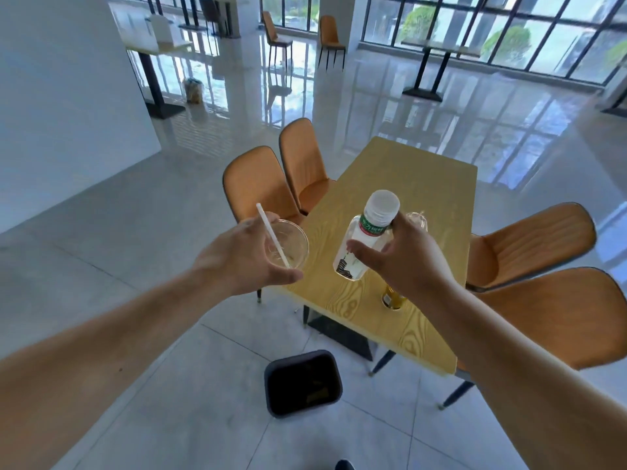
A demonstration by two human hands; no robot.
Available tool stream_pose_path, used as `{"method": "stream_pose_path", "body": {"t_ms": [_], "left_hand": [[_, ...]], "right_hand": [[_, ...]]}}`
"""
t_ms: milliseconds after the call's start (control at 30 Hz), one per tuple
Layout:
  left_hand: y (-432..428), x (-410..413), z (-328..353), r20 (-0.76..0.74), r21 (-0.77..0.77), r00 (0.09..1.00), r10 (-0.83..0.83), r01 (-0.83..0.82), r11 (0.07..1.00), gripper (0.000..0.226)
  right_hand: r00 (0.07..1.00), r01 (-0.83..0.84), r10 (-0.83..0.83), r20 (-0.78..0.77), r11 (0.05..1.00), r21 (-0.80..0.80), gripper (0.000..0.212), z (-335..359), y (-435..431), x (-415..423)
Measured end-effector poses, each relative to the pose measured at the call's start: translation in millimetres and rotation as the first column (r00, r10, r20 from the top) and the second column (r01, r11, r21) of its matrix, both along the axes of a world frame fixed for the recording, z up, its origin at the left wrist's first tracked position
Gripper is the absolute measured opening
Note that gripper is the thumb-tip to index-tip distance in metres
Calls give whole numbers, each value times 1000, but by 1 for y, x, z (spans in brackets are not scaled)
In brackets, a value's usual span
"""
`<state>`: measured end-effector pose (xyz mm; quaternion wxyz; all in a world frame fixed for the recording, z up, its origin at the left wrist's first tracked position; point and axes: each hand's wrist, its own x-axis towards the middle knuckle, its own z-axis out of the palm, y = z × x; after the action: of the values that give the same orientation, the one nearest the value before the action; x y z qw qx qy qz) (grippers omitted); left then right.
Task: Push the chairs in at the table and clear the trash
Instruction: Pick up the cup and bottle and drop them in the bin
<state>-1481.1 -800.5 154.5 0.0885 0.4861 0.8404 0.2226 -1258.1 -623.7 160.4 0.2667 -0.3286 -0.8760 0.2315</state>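
Note:
My left hand [242, 257] grips a clear plastic cup [290, 244] with a white straw [271, 237] standing in it, held over the table's left edge. My right hand [403, 257] holds a clear water bottle [364, 237] with a green label and a white cap, above the yellow wooden table [407, 184]. A small amber bottle [392, 298] stands on the table, partly hidden by my right wrist. Another clear item [419, 220] peeks out behind my right fingers. Two orange chairs [252, 186] stand on the left side, two more [529, 242] on the right.
A black trash bin [302, 383] stands open on the tiled floor below my hands, near the table's near end. Farther back are other tables [431, 49], two orange chairs [330, 37], a white wall at left and large windows.

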Motion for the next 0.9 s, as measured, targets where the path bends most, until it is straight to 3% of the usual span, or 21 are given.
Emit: {"method": "stream_pose_path", "body": {"t_ms": [167,367,633,733,900], "left_hand": [[-4,7,-108,120,-134,993,12,5,991,123],[8,8,-288,222,-281,971,90,-24,959,120],[26,13,-498,246,-389,961,125,-20,921,134],[25,14,-528,227,-439,962,150,-36,898,139],[30,8,-471,182,-327,975,128,-62,943,77]], "right_hand": [[995,-11,26,95,989,-148,60,-115,-4,-3],[963,-49,116,243,962,-267,65,-308,-7,-5],[937,12,107,331,941,-338,76,-508,23,4],[925,3,146,352,921,-389,86,-538,22,1],[915,-10,158,370,928,-371,66,-490,3,11]]}}
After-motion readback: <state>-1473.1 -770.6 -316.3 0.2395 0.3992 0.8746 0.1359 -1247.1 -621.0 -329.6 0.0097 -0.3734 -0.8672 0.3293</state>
